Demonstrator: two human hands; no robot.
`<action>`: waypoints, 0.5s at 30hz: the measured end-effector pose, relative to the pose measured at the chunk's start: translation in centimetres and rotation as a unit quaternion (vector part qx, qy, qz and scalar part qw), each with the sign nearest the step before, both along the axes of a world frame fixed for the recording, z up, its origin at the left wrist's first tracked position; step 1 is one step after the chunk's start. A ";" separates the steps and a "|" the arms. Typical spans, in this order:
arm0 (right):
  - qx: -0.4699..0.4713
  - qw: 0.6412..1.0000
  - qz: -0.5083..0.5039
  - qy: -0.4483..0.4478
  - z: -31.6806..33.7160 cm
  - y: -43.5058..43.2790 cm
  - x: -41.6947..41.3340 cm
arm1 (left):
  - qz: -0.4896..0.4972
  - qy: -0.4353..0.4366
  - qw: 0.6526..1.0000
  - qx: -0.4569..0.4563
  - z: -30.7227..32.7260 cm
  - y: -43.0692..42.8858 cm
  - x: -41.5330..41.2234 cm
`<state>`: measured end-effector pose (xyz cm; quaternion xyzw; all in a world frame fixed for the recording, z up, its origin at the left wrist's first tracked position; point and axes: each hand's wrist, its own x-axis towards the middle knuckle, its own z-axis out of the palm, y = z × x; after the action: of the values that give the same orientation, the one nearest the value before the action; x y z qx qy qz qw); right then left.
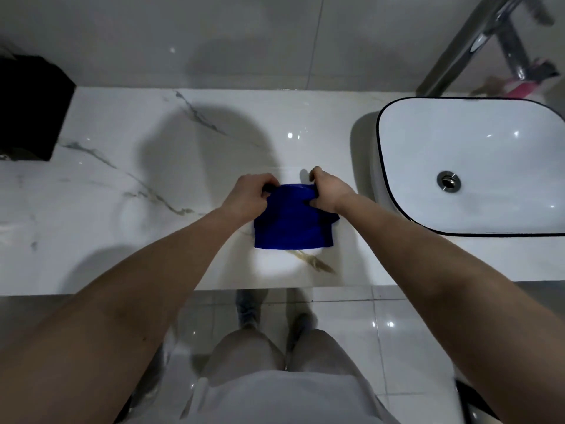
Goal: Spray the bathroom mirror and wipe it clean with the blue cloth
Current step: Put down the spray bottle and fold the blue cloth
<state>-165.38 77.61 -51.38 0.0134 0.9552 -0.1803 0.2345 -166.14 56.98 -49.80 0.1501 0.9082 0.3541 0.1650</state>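
A folded blue cloth lies on the white marble counter, near its front edge. My left hand pinches the cloth's far left corner. My right hand pinches the far right corner, thumb and fingers curled round the fabric. The far edge of the cloth is bunched between the two hands. No spray bottle shows, and the mirror is out of view above the grey tiled wall.
A white basin with a dark rim and a metal drain stands on the counter at the right. A chrome tap rises behind it, beside pink items. A black box sits at the counter's far left.
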 end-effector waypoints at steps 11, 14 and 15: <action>0.072 0.994 0.073 0.031 2.0 1.6 2.6 | -0.029 0.062 0.997 -0.029 2.6 0.5 2.6; 0.018 0.998 0.062 0.017 2.9 1.9 3.2 | -0.055 0.102 0.991 -0.070 3.0 0.7 2.8; 0.007 0.998 0.060 0.011 3.3 1.9 3.4 | -0.072 0.119 0.985 -0.099 3.2 0.8 2.9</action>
<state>-161.98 79.53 -48.09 -0.0439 0.9581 -0.1597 0.2339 -163.27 57.78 -46.60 0.2389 0.9389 0.2289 0.0947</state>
